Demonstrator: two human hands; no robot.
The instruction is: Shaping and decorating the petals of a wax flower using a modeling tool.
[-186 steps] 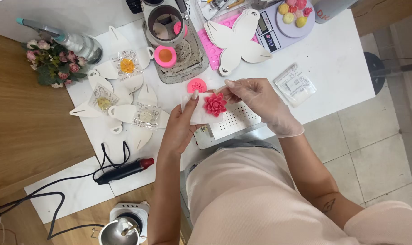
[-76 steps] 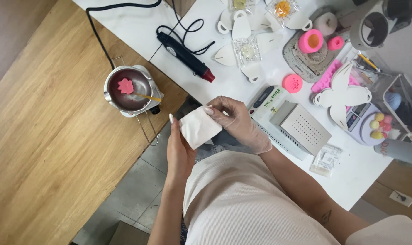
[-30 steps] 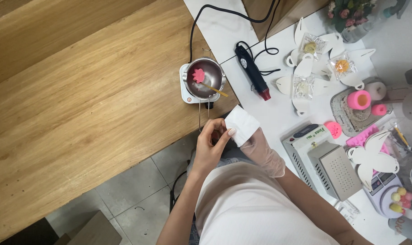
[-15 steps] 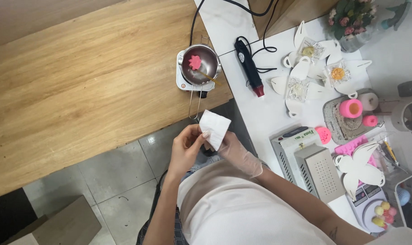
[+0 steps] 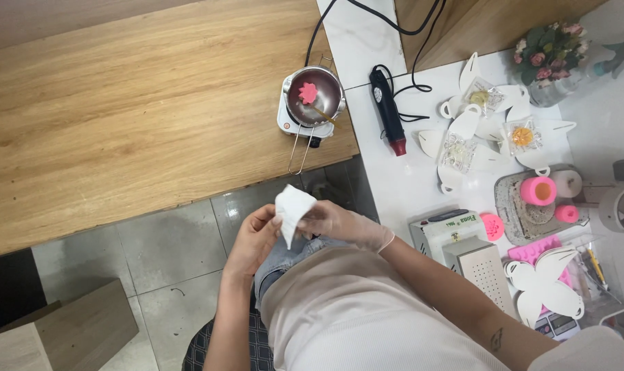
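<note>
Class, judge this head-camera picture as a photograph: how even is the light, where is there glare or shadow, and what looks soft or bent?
Head view: light is even and diffuse, shadows faint; a dull sheen lies on the grey floor tiles; the white paper between left hand and gloved right hand is bright, its creases barely readable; the wooden tabletop is sharp; its edges slant with the tilted wide lens.

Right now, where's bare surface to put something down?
The wooden tabletop left of the melting pot is bare. A white strip lies free between the heat gun and the paper cutouts. Right of those it's crowded.
</note>
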